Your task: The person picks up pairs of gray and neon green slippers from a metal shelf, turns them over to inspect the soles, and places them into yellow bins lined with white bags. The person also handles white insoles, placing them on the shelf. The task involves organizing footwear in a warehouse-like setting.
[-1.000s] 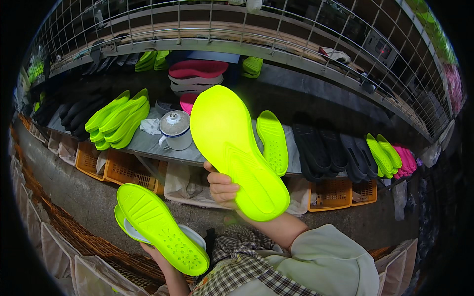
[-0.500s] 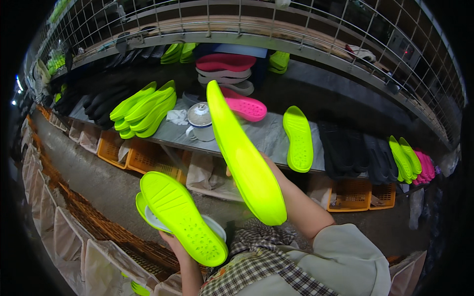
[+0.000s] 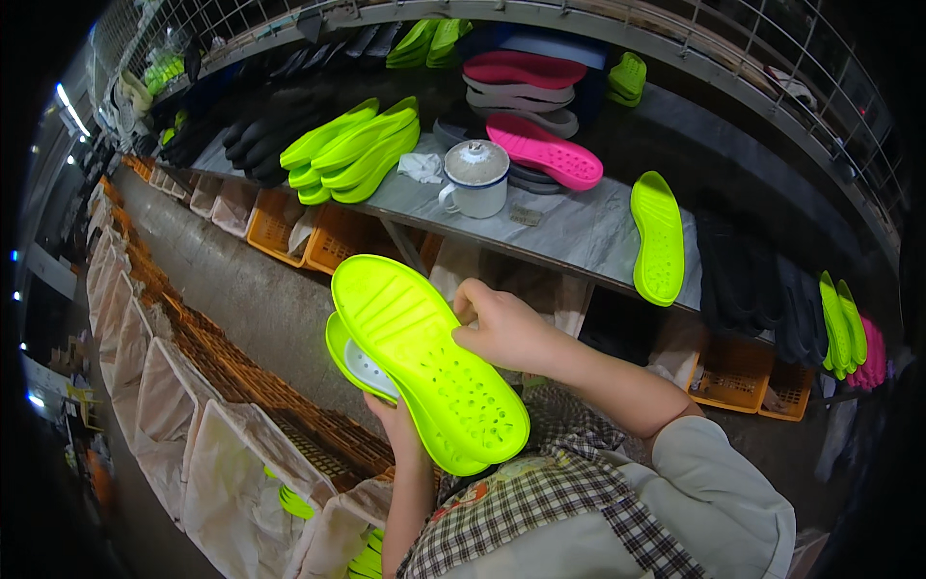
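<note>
Neon-yellow shoe soles (image 3: 439, 372) are stacked in front of me, the top one with grooves at one end and small holes at the other. A pale grey sole (image 3: 366, 371) shows between the layers. My left hand (image 3: 394, 417) grips the stack from underneath, most of its fingers hidden. At the stack's right edge, my right hand (image 3: 502, 326) is closed, thumb and bent index finger against the top sole's rim; its other fingers are curled in.
Beyond, a grey table (image 3: 588, 232) carries a lidded white enamel mug (image 3: 477, 183), a pink sole (image 3: 545, 152), a single neon sole (image 3: 658, 241) and piled neon soles (image 3: 362, 150). Orange crates (image 3: 730, 374) sit underneath. Cloth-lined baskets (image 3: 231, 482) line the left. Wire mesh (image 3: 675, 29) stands behind.
My right hand has brought its raised neon sole down and left onto the stack in my left hand. The view has shifted, so the table sits farther right and higher.
</note>
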Tool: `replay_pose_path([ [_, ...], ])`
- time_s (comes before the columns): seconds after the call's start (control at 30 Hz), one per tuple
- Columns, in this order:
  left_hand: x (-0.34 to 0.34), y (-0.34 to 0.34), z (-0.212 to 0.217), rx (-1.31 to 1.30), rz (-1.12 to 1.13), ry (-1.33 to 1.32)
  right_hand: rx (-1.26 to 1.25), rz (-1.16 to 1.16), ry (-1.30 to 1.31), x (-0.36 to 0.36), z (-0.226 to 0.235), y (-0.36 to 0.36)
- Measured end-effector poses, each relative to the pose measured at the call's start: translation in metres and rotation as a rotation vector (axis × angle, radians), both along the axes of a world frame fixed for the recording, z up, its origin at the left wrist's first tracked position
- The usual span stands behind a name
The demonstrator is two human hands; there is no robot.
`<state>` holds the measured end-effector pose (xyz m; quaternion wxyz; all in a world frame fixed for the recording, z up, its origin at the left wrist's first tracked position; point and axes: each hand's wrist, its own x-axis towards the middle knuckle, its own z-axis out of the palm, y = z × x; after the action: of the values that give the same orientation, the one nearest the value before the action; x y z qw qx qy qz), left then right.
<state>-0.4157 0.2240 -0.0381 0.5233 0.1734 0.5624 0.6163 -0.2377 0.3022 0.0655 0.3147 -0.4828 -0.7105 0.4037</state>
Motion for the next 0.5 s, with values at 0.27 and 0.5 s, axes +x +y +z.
replay_pose_path([
  [0.27, -0.002, -0.006, -0.010, -0.022, 0.022, 0.011, -0.293, 0.124, 0.104, 0.004, -0.008, 0.001],
  [0.5, 0.003, 0.001, -0.002, 0.098, 0.086, 0.433, -0.705, 0.110, 0.644, 0.001, -0.045, -0.011],
])
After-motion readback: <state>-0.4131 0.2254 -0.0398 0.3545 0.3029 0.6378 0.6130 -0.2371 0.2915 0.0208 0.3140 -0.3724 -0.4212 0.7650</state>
